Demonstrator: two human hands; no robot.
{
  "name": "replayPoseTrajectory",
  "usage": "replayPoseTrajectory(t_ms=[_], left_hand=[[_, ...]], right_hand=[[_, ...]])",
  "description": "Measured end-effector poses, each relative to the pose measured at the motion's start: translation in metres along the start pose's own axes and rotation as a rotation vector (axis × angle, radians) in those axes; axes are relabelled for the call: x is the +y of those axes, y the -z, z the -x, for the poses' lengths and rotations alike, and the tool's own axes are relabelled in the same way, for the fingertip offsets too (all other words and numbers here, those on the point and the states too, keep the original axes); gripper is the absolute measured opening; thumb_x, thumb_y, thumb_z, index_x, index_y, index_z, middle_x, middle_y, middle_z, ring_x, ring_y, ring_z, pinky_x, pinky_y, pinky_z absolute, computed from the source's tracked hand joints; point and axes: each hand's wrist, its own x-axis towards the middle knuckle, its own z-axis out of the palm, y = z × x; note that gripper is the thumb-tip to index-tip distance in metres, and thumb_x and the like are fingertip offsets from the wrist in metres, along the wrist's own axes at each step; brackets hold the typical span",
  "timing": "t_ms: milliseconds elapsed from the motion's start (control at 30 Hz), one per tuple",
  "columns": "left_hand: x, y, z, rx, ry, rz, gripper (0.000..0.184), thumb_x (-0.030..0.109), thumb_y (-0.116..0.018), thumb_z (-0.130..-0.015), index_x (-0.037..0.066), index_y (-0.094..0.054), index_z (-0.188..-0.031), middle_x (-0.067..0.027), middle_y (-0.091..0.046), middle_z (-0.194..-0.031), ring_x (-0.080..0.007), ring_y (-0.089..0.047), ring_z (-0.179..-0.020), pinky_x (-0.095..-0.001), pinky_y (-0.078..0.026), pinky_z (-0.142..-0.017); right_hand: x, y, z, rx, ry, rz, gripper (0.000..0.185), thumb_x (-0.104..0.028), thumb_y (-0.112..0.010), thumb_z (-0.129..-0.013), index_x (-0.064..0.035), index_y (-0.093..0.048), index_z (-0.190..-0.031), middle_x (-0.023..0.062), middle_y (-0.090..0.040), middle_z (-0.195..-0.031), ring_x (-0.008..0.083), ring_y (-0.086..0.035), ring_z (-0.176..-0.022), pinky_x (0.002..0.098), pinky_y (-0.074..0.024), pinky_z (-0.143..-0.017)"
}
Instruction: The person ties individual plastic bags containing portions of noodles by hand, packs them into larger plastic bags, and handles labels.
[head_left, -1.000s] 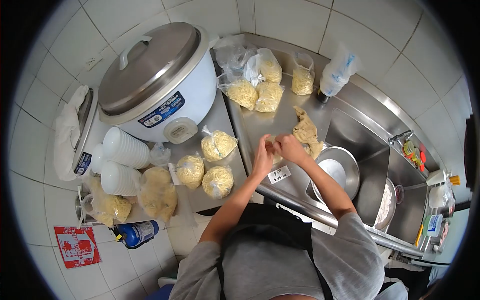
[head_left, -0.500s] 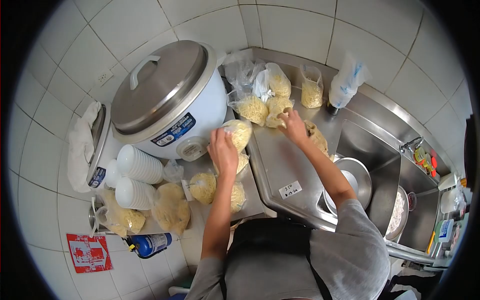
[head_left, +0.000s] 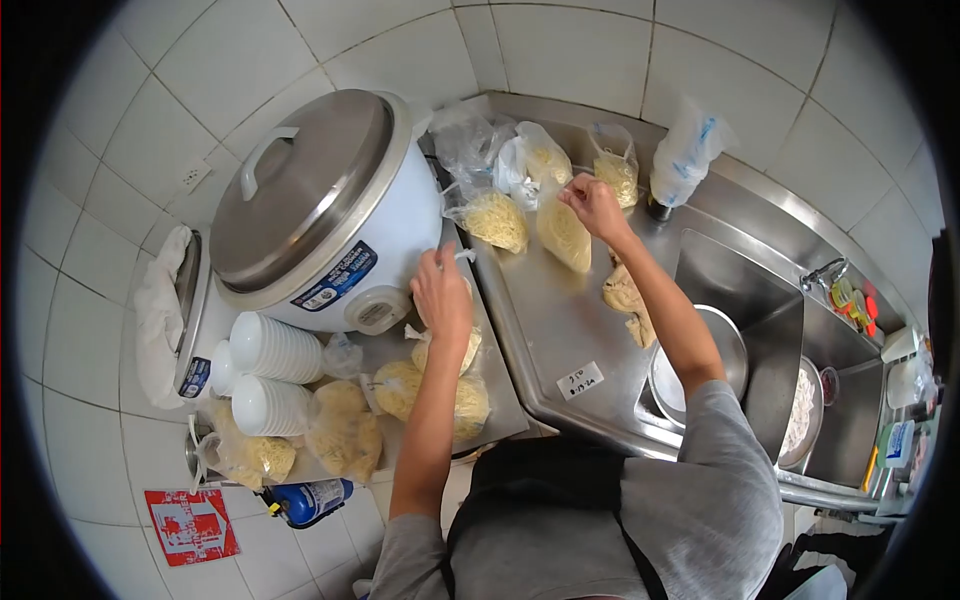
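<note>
My right hand point(head_left: 595, 207) pinches the top of a clear plastic bag of yellow noodles point(head_left: 566, 238), which hangs above the steel counter. Over the left worktop, my left hand point(head_left: 441, 292) has its fingers curled beside a white twisted bag end; it appears to grip a noodle bag point(head_left: 468, 335), partly hidden by the hand. More noodle bags point(head_left: 398, 388) lie below that hand and around the forearm. Another noodle bag point(head_left: 496, 222) rests on the counter between my hands, and one point(head_left: 614, 178) stands behind my right hand.
A large rice cooker point(head_left: 320, 210) stands at left, with stacked white bowls point(head_left: 275, 350) before it. A tan bagged item point(head_left: 625, 292) and a written label point(head_left: 580, 380) lie on the counter. The sink at right holds a metal bowl point(head_left: 738, 340). A plastic-wrapped stack point(head_left: 685, 160) stands behind.
My right hand has lifted a noodle bag off the counter. My left hand has lowered toward the left worktop; the noodle bag it held up is now down among the others.
</note>
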Motion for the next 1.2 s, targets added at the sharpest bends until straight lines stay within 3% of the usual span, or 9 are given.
replayPoseTrajectory(t_ms=[233, 333, 467, 500, 600, 733, 867, 1000, 1200], left_hand=[[0.049, -0.044, -0.025, -0.328, -0.149, 0.751, 0.049, -0.003, -0.049, -0.081, 0.009, -0.042, -0.127, -0.0135, -0.05, -0.113, -0.0216, -0.058, -0.088, -0.0319, -0.046, -0.074], [0.07, -0.019, -0.034, -0.806, 0.026, 1.069, 0.058, -0.002, -0.05, -0.079, 0.011, -0.036, -0.133, -0.011, -0.05, -0.11, -0.0134, -0.057, -0.08, -0.0259, -0.046, -0.067], [0.059, -0.051, -0.026, -0.955, -0.006, 1.014, 0.037, 0.004, -0.057, -0.079, 0.004, -0.051, -0.114, -0.0036, -0.055, -0.094, -0.0076, -0.053, -0.067, -0.0212, -0.042, -0.058], [0.057, -0.054, -0.018, -0.986, 0.059, 1.031, 0.019, 0.006, -0.058, -0.08, 0.002, -0.056, -0.098, 0.0003, -0.056, -0.081, -0.0061, -0.051, -0.064, -0.0204, -0.041, -0.057], [0.062, -0.047, -0.007, -0.931, 0.188, 1.061, 0.013, 0.005, -0.057, -0.079, 0.001, -0.057, -0.092, 0.0011, -0.056, -0.076, -0.0049, -0.05, -0.063, -0.0201, -0.041, -0.057], [0.068, -0.027, 0.0, -0.837, 0.168, 1.266, 0.008, 0.002, -0.055, -0.079, 0.001, -0.057, -0.087, 0.0006, -0.057, -0.074, -0.0048, -0.051, -0.064, -0.0193, -0.041, -0.058], [0.06, -0.008, 0.01, -0.383, 0.266, 1.305, 0.009, -0.002, -0.051, -0.081, 0.0, -0.057, -0.087, -0.0022, -0.058, -0.08, -0.007, -0.053, -0.067, -0.0207, -0.044, -0.06], [0.051, 0.012, 0.017, -0.352, 0.336, 1.17, 0.01, 0.0, -0.05, -0.084, 0.0, -0.057, -0.091, -0.0024, -0.059, -0.081, -0.009, -0.054, -0.067, -0.0213, -0.044, -0.062], [0.045, 0.021, 0.029, -0.434, 0.197, 0.877, 0.036, 0.008, -0.056, -0.081, 0.005, -0.049, -0.116, -0.0123, -0.055, -0.101, -0.0189, -0.055, -0.08, -0.0289, -0.045, -0.07]], right_hand=[[-0.045, 0.042, 0.043, -0.394, -0.045, -0.3, 0.015, -0.011, -0.063, -0.082, 0.0036, -0.06, -0.081, 0.003, -0.055, -0.079, 0.0106, -0.051, -0.071, 0.0254, -0.0437, -0.064], [-0.062, 0.063, 0.058, -0.445, -0.012, -0.391, 0.014, -0.01, -0.063, -0.082, 0.0032, -0.06, -0.083, 0.0033, -0.054, -0.082, 0.0102, -0.051, -0.073, 0.0255, -0.0437, -0.064], [-0.033, 0.056, 0.08, -0.475, -0.076, -0.456, 0.008, -0.002, -0.059, -0.078, 0.0013, -0.063, -0.085, 0.0069, -0.057, -0.082, 0.0146, -0.054, -0.074, 0.0261, -0.0432, -0.068], [-0.021, 0.049, 0.086, -0.508, -0.032, -0.341, 0.016, -0.005, -0.06, -0.077, -0.0001, -0.063, -0.092, 0.0068, -0.058, -0.083, 0.0169, -0.055, -0.075, 0.028, -0.0439, -0.07], [-0.032, 0.026, 0.116, -0.104, -0.118, -0.374, 0.027, -0.014, -0.064, -0.077, -0.0017, -0.062, -0.101, 0.0065, -0.057, -0.081, 0.0191, -0.055, -0.077, 0.0299, -0.0443, -0.072], [-0.033, -0.007, 0.119, -0.248, -0.034, -0.35, 0.041, -0.032, -0.07, -0.073, -0.0018, -0.062, -0.101, 0.0154, -0.064, -0.086, 0.0272, -0.06, -0.077, 0.0353, -0.0459, -0.073], [-0.051, 0.001, 0.101, -0.312, -0.243, -0.137, 0.04, -0.035, -0.073, -0.069, -0.0013, -0.065, -0.089, 0.0186, -0.064, -0.078, 0.0333, -0.061, -0.07, 0.0377, -0.0472, -0.067], [-0.059, 0.008, 0.09, -0.176, -0.191, -0.009, 0.04, -0.036, -0.075, -0.064, -0.0026, -0.066, -0.084, 0.0185, -0.062, -0.071, 0.0356, -0.06, -0.067, 0.0393, -0.0472, -0.063], [-0.051, -0.005, 0.098, -0.054, -0.172, 0.127, 0.043, -0.041, -0.075, -0.063, -0.001, -0.062, -0.072, 0.0187, -0.058, -0.061, 0.0365, -0.059, -0.061, 0.0398, -0.0459, -0.056]])
